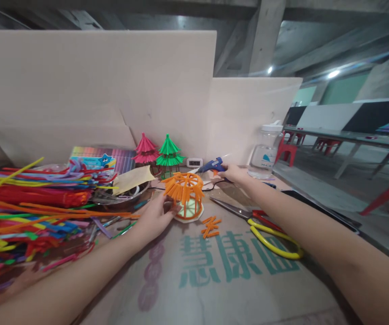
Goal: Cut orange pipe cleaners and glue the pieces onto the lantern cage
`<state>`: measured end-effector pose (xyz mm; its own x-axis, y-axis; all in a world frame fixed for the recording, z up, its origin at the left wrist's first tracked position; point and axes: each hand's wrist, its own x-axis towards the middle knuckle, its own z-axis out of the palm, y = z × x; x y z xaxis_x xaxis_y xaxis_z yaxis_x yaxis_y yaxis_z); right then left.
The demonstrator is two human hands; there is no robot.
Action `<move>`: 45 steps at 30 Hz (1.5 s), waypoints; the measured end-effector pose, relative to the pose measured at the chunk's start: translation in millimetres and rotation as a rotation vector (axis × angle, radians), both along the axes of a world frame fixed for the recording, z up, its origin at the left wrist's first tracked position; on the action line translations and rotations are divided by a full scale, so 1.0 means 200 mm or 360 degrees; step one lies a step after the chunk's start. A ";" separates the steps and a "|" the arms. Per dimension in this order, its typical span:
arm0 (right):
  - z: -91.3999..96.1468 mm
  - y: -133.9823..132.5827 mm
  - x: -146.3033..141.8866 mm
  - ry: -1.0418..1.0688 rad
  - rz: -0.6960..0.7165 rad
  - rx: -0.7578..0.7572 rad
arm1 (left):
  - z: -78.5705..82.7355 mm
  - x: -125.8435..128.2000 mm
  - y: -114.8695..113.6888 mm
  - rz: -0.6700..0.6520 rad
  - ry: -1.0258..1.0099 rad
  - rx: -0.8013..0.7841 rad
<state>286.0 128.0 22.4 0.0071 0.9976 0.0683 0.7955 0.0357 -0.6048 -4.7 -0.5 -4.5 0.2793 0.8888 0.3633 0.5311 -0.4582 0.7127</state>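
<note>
An orange pipe-cleaner pavilion (185, 193) with a domed roof stands on a pale round base at the middle of the cardboard-covered table. My left hand (154, 217) grips its left side, fingers curled round the posts. My right hand (234, 173) reaches further back and is closed on the handle of a blue glue gun (212, 166), whose nozzle points left. Several short orange pipe-cleaner offcuts (210, 227) lie just in front of the pavilion.
A heap of coloured pipe cleaners (25, 212) fills the left side. A pink pavilion (145, 151) and a green pavilion (169, 155) stand at the back by a white partition. Yellow-handled scissors (265, 230) lie right of centre, a clear plastic jar (265, 153) behind them.
</note>
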 end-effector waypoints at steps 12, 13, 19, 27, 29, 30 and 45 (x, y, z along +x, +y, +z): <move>0.03 -0.10 0.05 -0.0045 -0.0018 0.0020 | 0.00 0.00 0.01 -0.0019 -0.0047 0.0025; 0.02 -0.09 0.05 -0.0067 -0.0027 0.0035 | 0.00 0.00 0.01 -0.0015 -0.0038 0.0033; -0.02 -0.04 -0.02 -0.0093 0.0019 0.0102 | 0.00 0.00 0.02 -0.0056 -0.0045 0.0003; 0.00 -0.02 -0.06 0.0073 0.0190 -0.0037 | -0.02 -0.01 0.02 -0.0048 -0.0052 0.0014; -0.01 -0.03 -0.06 0.0137 0.0230 -0.0085 | -0.01 0.00 0.02 -0.0019 -0.0017 0.0012; -0.02 -0.04 -0.06 0.0176 0.0248 -0.0099 | -0.01 0.00 0.01 -0.0020 -0.0014 0.0016; 0.06 -0.61 -0.02 0.0909 0.0271 0.0408 | -0.03 -0.03 0.02 0.0103 -0.0061 0.0116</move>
